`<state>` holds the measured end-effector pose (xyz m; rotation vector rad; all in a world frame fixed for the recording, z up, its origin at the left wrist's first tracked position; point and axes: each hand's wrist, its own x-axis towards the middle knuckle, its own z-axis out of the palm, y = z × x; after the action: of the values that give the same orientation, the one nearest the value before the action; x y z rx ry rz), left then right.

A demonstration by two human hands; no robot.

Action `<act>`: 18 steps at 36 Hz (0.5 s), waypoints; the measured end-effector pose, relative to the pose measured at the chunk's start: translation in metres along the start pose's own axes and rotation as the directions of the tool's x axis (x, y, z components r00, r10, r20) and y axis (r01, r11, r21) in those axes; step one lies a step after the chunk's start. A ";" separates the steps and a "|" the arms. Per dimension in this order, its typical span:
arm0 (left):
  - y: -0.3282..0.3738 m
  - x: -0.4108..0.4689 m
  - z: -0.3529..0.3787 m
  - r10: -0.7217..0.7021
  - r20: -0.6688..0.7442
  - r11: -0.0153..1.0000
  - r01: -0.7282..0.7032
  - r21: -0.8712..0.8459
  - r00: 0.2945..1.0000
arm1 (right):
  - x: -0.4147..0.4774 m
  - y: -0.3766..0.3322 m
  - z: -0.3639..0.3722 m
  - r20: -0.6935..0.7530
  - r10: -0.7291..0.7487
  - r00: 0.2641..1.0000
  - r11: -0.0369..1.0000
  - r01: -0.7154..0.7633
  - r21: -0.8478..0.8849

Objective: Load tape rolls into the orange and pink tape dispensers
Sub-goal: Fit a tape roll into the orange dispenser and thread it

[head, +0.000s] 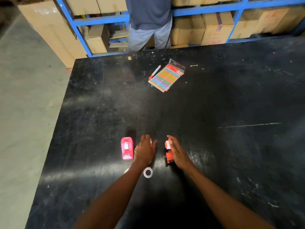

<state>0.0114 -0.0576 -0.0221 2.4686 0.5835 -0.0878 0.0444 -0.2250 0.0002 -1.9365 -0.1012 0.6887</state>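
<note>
The pink tape dispenser [126, 148] stands on the black table [214, 100], left of my hands, with a white roll showing in its top. My right hand [179, 154] grips the orange tape dispenser [169, 153] from its right side, thumb over its white front part. My left hand [145, 150] is palm down between the two dispensers. A small reddish bit shows between its thumb and fingers, and what is under the palm is hidden. A clear tape roll [148, 172] lies flat on the table just below my left wrist.
A packet of coloured labels [166, 76] and a red-and-white marker [154, 71] lie at the far middle of the table. Another person [149, 22] stands at the blue shelving [102, 20] full of cardboard boxes. The table's left edge borders a grey floor [24, 104].
</note>
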 end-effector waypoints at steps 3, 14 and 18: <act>0.017 -0.009 -0.010 0.002 0.131 0.916 0.051 -0.398 0.991 | 0.001 0.007 0.003 -0.002 -0.011 1.000 1.000 0.011 -0.003; 0.030 -0.016 -0.022 0.134 0.305 0.771 0.094 -0.630 0.943 | -0.010 -0.001 0.003 -0.053 -0.082 0.995 0.996 0.081 -0.030; 0.027 -0.020 -0.021 0.106 0.226 0.799 0.053 -0.599 0.968 | -0.012 -0.001 -0.006 -0.161 -0.079 0.984 0.997 0.075 -0.032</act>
<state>0.0039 -0.0729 0.0139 1.8021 0.3856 -0.1702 0.0377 -0.2343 0.0078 -1.9949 -0.0837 0.4780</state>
